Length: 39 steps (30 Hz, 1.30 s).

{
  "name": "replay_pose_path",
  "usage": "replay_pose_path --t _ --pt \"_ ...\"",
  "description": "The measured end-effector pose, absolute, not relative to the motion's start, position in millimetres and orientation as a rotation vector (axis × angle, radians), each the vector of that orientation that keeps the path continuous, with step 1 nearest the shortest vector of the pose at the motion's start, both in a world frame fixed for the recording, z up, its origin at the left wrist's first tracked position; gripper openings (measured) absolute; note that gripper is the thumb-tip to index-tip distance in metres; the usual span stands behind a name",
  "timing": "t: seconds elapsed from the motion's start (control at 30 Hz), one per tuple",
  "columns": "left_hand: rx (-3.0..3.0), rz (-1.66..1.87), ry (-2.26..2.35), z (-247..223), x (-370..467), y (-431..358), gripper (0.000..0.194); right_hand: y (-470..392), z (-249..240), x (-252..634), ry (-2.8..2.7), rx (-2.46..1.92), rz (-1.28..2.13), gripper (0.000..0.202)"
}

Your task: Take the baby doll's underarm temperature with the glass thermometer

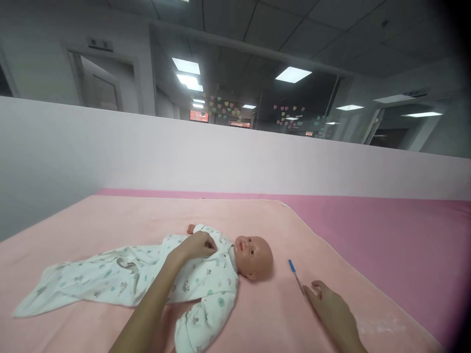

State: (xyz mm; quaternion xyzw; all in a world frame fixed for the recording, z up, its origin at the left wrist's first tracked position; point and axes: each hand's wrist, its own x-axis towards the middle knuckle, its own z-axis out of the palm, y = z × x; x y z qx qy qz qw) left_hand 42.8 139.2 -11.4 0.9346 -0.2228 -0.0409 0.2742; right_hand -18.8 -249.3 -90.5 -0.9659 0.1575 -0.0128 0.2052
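A baby doll (257,255) lies on its back, its head toward the right, dressed in a white patterned sleeping gown (209,279). My left hand (196,245) rests over the chest with fingers curled together, pinching the front of the gown near the collar. To the right of the doll's head is a thin stick with a blue end (292,266), which looks like a thermometer. My right hand (331,309) is at its lower end, the thumb touching or just beside it. Thumb and index finger are apart there.
A peach blanket (140,215) lies under the doll, over a pink surface (386,235). Behind it runs a low white wall (221,157), with a glass window above carrying heart-shaped stickers (224,105). A doorway (105,81) shows at the back left.
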Motion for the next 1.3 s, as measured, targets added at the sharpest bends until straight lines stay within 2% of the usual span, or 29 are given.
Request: replay_pose_path --t 0.1,0.3,0.47,0.63,0.77,0.93,1.1,1.2,1.3 --pt "2.533 -0.135 -0.595 -10.8 42.9 140.5 0.028 -242.3 -109.1 -30.4 0.42 -2.704 -0.06 0.051" --pt "2.599 -0.158 -0.642 -2.6 36.6 137.2 0.039 -241.3 -112.1 -32.8 0.377 -2.712 -0.105 0.034" --pt "2.564 -0.181 -0.661 0.6 38.0 141.1 0.024 -242.0 -112.8 -28.3 0.372 -2.743 -0.147 0.028" --pt "2.675 0.057 -0.604 1.4 41.8 139.7 0.028 -239.2 -107.2 -16.2 0.391 -2.822 -0.199 0.022" --pt "2.821 0.313 -0.401 7.7 41.4 130.9 0.028 -246.0 -72.8 -3.7 0.484 -2.793 -0.393 0.021" --pt "2.825 0.43 -0.378 5.2 49.0 126.0 0.03 -231.7 -5.0 8.5 0.358 -2.636 -0.747 0.021" --pt "2.849 0.496 -0.513 -0.9 64.2 135.5 0.029 -169.9 40.0 10.0 -0.123 -2.438 -0.622 0.021" --pt "2.853 0.509 -0.534 -1.7 68.8 142.7 0.031 -129.6 49.2 12.8 -0.48 -2.435 -0.393 0.018" --pt "2.788 0.534 -0.501 -2.7 68.6 143.8 0.031 -96.1 49.7 23.2 -0.716 -2.516 -0.315 0.017"
